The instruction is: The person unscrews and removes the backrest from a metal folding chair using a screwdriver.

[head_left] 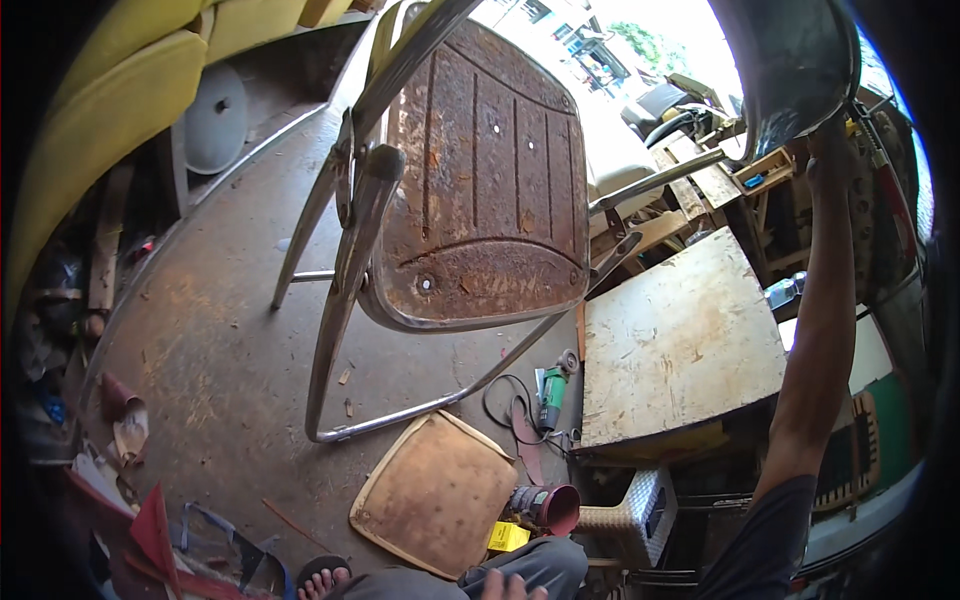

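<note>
A metal folding chair (pixel 480 190) with a bent chrome tube frame is propped up in front of me. The rusty brown underside of its seat pan faces me, with small holes in it. My right arm reaches up at the right, and my right hand (pixel 830 150) grips the lower edge of the dark shiny curved panel (pixel 800 70), which looks like the chair's backrest. Low in the middle, only the fingertips of my left hand (pixel 512 586) show, apart and holding nothing, by my grey trousers. Close by lies a worn tan square seat pad (pixel 435 490).
A green angle grinder (pixel 552 395) with a cord lies beyond a dark red can (pixel 555 508) and a yellow box (pixel 508 537). A pale board (pixel 680 340) stands at the right, above a metal stool (pixel 645 510). Red scraps (pixel 155 535) litter the left; yellow cushions (pixel 130 90) sit far left.
</note>
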Demonstrator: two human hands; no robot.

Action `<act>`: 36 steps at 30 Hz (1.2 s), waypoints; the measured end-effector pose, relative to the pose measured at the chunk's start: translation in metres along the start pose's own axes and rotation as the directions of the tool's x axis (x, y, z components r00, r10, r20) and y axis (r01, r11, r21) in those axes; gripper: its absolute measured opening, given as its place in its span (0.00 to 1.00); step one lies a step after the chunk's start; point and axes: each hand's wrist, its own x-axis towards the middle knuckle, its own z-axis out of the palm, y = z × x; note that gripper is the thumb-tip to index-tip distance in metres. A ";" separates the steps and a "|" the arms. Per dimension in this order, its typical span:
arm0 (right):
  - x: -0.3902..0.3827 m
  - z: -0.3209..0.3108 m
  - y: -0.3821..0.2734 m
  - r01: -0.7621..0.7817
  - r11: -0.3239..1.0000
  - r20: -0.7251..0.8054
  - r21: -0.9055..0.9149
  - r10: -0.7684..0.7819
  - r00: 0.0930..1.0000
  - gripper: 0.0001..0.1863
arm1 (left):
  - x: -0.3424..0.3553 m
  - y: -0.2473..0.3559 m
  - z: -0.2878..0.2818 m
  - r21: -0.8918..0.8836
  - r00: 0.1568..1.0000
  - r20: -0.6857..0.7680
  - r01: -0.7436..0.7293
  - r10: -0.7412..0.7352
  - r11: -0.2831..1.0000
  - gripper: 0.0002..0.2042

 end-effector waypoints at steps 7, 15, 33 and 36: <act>-0.001 -0.022 -0.013 0.667 0.164 0.534 -0.727 -0.476 0.698 0.27 | 0.003 -0.026 0.018 0.055 0.998 0.046 -0.036 0.034 0.998 0.30; -0.039 -0.027 -0.030 0.586 -0.092 0.556 -0.805 -0.465 0.689 0.23 | -0.009 -0.027 0.018 0.105 0.997 0.064 -0.045 0.039 0.993 0.31; -0.228 -0.021 -0.067 -0.167 0.855 -0.094 0.492 0.243 0.965 0.09 | -0.028 0.044 -0.065 0.306 0.869 -0.368 -0.224 0.332 0.925 0.21; -0.232 -0.011 -0.064 -0.083 0.798 -0.221 0.597 0.263 0.939 0.10 | -0.032 0.058 -0.135 0.588 0.696 -0.614 0.088 0.372 0.804 0.21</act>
